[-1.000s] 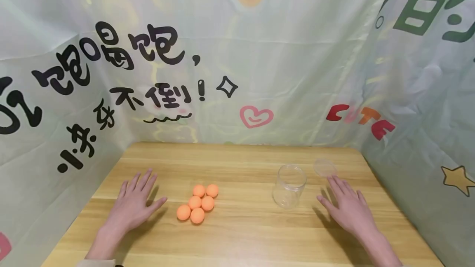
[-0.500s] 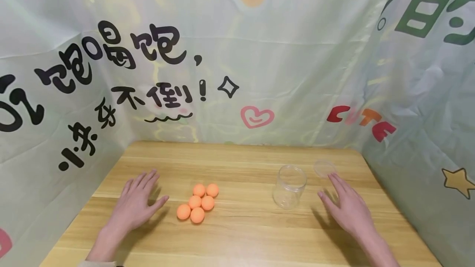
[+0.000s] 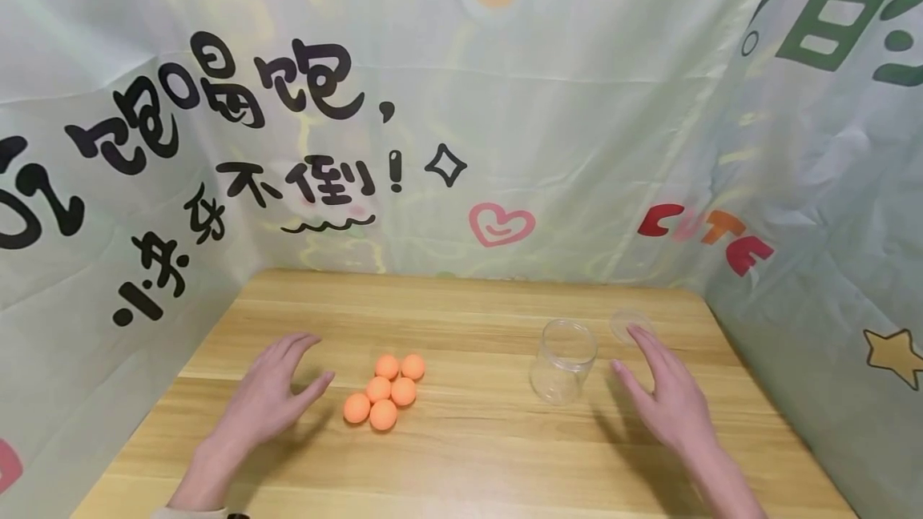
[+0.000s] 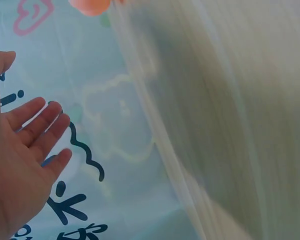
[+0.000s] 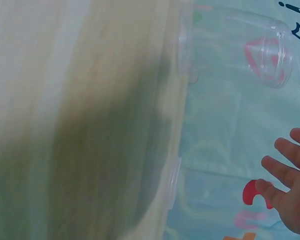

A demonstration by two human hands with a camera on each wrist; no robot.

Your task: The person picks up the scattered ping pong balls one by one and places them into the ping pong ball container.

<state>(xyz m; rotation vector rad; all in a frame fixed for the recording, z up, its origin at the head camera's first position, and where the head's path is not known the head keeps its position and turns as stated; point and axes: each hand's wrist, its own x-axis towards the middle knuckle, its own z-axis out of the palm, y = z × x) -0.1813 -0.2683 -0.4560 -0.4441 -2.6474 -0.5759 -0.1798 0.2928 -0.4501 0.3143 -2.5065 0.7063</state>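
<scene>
Several orange ping-pong balls (image 3: 378,389) lie in a close cluster on the wooden table, left of the middle. My left hand (image 3: 270,391) hovers to their left, thumb apart from the fingers, holding nothing. An upright clear jar (image 3: 564,363), without a lid on it, stands on the right side. Just behind it to the right lies a clear round lid (image 3: 622,325), flat on the table and also seen as a thin disc in the right wrist view. My right hand (image 3: 671,403) is raised right of the jar with relaxed fingers, its fingertips overlapping the lid in the head view.
Printed cloth walls (image 3: 577,142) with lettering, a heart and a star enclose the back and both sides of the wooden table (image 3: 461,463). Bare wood separates the balls from the jar.
Both hands have turned palms inward and drifted slightly toward the middle, their fingers drawing closer together. The balls, jar and lid have stayed in place; the head view has tilted slightly.
</scene>
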